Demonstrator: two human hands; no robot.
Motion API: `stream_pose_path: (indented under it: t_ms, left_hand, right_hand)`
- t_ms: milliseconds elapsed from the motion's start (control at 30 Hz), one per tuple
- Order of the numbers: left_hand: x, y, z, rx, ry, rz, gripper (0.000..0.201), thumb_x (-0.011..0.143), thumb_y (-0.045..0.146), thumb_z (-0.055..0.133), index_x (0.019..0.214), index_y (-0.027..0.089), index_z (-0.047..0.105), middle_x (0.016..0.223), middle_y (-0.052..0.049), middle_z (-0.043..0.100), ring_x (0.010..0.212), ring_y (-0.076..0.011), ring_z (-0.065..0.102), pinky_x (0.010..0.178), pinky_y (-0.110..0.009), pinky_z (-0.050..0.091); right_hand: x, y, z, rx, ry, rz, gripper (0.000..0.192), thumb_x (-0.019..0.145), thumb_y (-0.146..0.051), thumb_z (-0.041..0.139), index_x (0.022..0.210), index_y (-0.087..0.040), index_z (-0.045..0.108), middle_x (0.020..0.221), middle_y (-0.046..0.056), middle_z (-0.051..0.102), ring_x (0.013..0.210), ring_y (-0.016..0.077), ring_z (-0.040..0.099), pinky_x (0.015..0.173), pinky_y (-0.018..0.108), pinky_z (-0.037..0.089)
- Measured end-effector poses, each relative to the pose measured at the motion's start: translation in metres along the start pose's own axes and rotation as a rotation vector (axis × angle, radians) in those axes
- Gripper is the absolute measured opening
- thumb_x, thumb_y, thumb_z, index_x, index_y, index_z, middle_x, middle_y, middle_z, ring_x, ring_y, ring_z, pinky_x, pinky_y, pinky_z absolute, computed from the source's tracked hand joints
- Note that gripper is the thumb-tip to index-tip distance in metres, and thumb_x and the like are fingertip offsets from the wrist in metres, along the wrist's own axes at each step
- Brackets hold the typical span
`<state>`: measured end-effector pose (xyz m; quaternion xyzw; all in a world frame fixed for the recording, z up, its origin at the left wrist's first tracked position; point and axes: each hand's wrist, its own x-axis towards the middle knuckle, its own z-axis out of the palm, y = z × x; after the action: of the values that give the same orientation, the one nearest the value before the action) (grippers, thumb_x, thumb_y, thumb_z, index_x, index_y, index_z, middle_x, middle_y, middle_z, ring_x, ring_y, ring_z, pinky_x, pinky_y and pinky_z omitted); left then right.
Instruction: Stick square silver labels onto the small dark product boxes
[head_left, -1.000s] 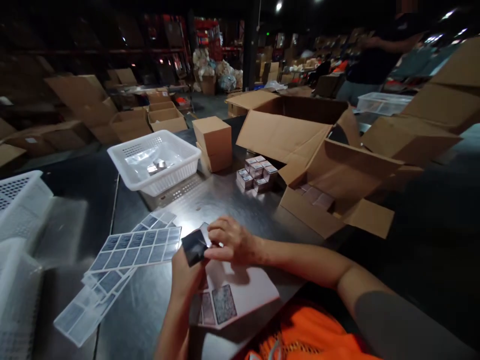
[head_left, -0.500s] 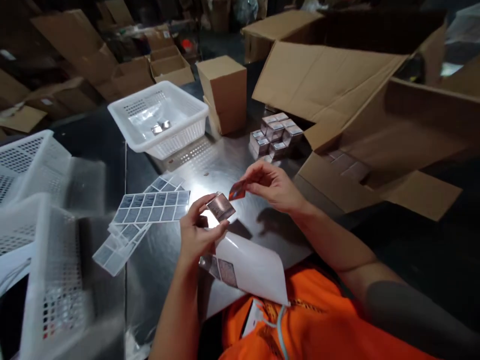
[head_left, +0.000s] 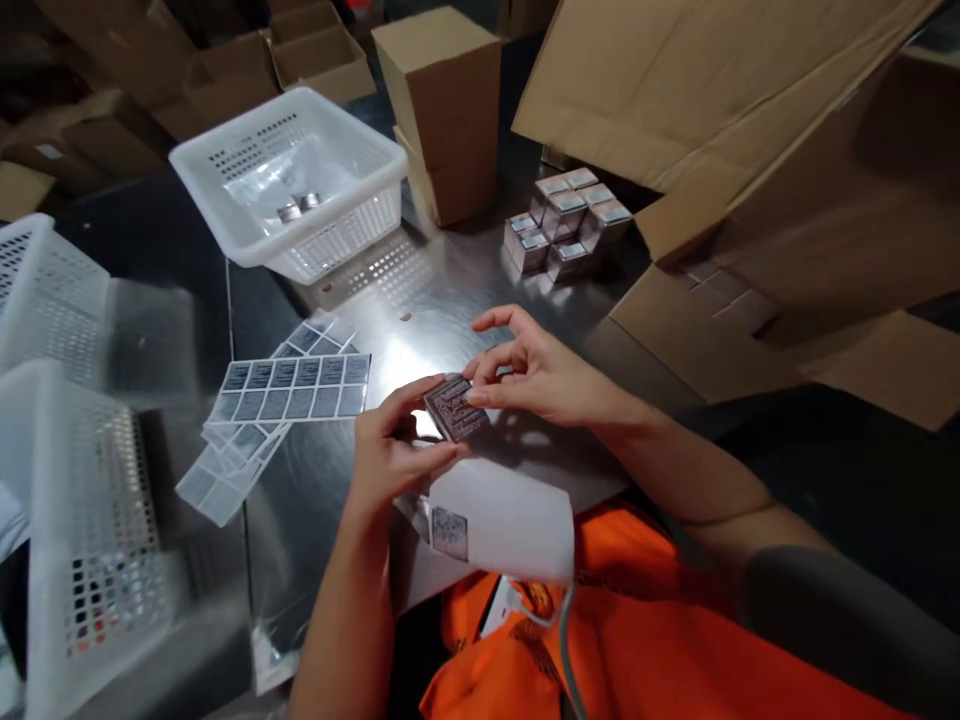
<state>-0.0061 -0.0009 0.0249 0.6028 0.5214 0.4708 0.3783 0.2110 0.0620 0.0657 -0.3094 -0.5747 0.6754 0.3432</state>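
My left hand holds a small silver box above the shiny metal table. My right hand rests its fingertips on the box's upper face, pressing a printed label onto it. Below my hands a white backing sheet with a couple of labels curls over the table's near edge. Flat sheets of grey-blue labels lie left of my hands.
A white basket with two small boxes stands at the back left. More white baskets crowd the left side. A cluster of small silver boxes sits beside a brown carton. A large open cardboard box fills the right.
My right hand peeled a label off, lifted it away, and has now brought it down onto the box in my left hand. The camera has tilted downward.
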Motion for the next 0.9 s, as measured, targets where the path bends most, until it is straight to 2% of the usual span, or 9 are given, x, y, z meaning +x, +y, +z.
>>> stream_pose_path:
  t_ms: [100,333,533,733,900]
  left_hand:
    - [0.0001,0.0029,0.0003,0.039,0.022,0.055,0.069,0.056,0.052,0.097,0.115,0.021,0.077,0.09,-0.005,0.08,0.045,-0.0045,0.044,0.039,-0.017,0.031]
    - [0.0019,0.0008,0.0001,0.046,0.011,0.16,0.067,0.058,0.05,0.098,0.115,0.021,0.077,0.082,-0.003,0.078,0.042,-0.002,0.034,0.037,-0.016,0.026]
    - [0.0013,0.0023,0.0011,0.048,0.019,0.164,0.064,0.06,0.05,0.096,0.115,0.022,0.077,0.092,-0.006,0.08,0.045,-0.004,0.043,0.038,-0.017,0.031]
    - [-0.0007,0.0002,0.0006,0.085,0.014,0.151,0.066,0.06,0.049,0.097,0.117,0.023,0.077,0.088,-0.003,0.079,0.043,-0.0022,0.036,0.038,-0.017,0.027]
    - [-0.0011,-0.0038,-0.0028,0.154,-0.02,0.07,0.07,0.059,0.055,0.095,0.119,0.023,0.077,0.084,-0.003,0.078,0.044,-0.0049,0.039,0.042,-0.021,0.032]
  right_hand:
    - [0.0006,0.0007,0.0,0.001,0.006,0.007,0.061,0.074,-0.026,0.082,0.118,-0.026,0.04,0.071,-0.008,0.066,0.084,0.0194,0.07,0.068,0.028,0.051]
    - [0.0,-0.0025,-0.0006,0.003,-0.014,0.052,0.064,0.071,-0.029,0.084,0.116,-0.027,0.038,0.074,-0.007,0.067,0.084,0.0198,0.069,0.067,0.028,0.049]
    - [0.0008,-0.0016,-0.0015,-0.007,-0.006,0.052,0.062,0.073,-0.028,0.083,0.116,-0.027,0.038,0.074,-0.007,0.066,0.082,0.0191,0.069,0.065,0.027,0.049]
    - [-0.0017,-0.0008,0.003,-0.026,0.032,0.031,0.063,0.072,-0.026,0.084,0.117,-0.027,0.039,0.071,-0.008,0.066,0.085,0.0191,0.07,0.069,0.028,0.053]
    - [0.002,0.0048,-0.0018,-0.163,0.135,-0.019,0.066,0.068,-0.025,0.089,0.118,-0.027,0.044,0.065,-0.011,0.053,0.091,0.02,0.069,0.074,0.028,0.057]
